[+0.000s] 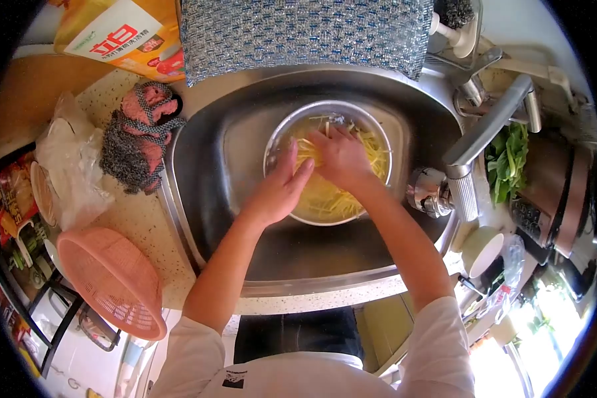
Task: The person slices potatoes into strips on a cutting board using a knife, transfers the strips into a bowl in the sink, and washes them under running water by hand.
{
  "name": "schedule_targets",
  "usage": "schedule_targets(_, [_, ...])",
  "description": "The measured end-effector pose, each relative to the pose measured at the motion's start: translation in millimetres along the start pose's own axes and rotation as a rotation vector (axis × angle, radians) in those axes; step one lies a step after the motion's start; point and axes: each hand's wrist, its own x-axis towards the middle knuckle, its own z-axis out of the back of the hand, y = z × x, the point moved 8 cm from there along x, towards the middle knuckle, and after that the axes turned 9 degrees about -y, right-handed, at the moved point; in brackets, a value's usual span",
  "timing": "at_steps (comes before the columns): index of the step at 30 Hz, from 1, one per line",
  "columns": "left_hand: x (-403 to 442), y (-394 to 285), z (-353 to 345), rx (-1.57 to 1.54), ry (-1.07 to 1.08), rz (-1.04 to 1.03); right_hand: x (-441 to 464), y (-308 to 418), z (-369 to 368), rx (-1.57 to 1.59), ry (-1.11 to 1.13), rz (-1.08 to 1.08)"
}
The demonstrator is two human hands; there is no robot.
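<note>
A round metal bowl point(276, 132) sits in the sink, holding water and many thin yellow strips point(341, 202) that look like shredded potato. My right hand point(341, 158) is down in the bowl, its fingers curled into the strips; the fingertips are partly hidden. At the bowl's left side is my left hand point(278, 189), its thumb apart from the outstretched fingers, just beside the strips. The left fingertips reach over the bowl's inside.
The steel sink point(298, 262) surrounds the bowl, with a faucet point(487, 123) at its right. A pink plastic basket point(113, 282) and a pink-and-grey cloth point(139, 136) lie left. Green leaves point(507, 162) and a pale bowl point(482, 251) are on the right.
</note>
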Motion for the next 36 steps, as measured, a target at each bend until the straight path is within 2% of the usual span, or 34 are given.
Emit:
schedule_targets(1, [0, 1, 0, -0.098, 0.001, 0.043, -7, -1, 7, 0.073, -0.005, 0.002])
schedule_targets(5, [2, 0, 6, -0.321, -0.007, 0.096, -44, 20, 47, -0.020, -0.123, 0.149])
schedule_targets(7, [0, -3, 14, -0.272, -0.031, 0.060, -60, 33, 66, -0.138, -0.228, 0.221])
schedule_targets(11, [-12, -30, 43, 0.039, -0.097, 0.149, -70, 55, 76, -0.098, -0.213, 0.303])
schedule_targets(13, [-8, -27, 50, 0.063, -0.176, 0.140, -66, 61, 57, -0.075, -0.194, 0.321])
schedule_targets(15, [-1, -11, 54, -0.075, -0.312, -0.003, -56, 69, 39, -0.071, -0.163, 0.336])
schedule_targets(18, [4, -14, 70, 0.200, -0.461, -0.173, -36, 70, 9, -0.182, -0.071, 0.312])
schedule_targets(21, [5, -7, 67, 0.164, -0.544, -0.206, -18, 62, -5, -0.288, -0.157, 0.229])
schedule_targets(24, [9, 11, 52, 0.016, -0.365, -0.037, -9, 47, -15, -0.276, 0.023, 0.138])
schedule_targets(27, [6, 5, 50, 0.081, -0.335, -0.024, -13, 38, -1, -0.215, -0.084, 0.153])
schedule_targets(30, [6, 6, 50, 0.076, -0.334, -0.005, -37, 33, 23, -0.062, -0.010, 0.148])
schedule_targets(33, [7, 7, 51, 0.094, -0.344, -0.019, -62, 32, 47, -0.004, -0.186, 0.329])
schedule_targets(36, [5, 3, 51, 0.133, -0.328, -0.010, -65, 28, 83, 0.141, -0.268, 0.306])
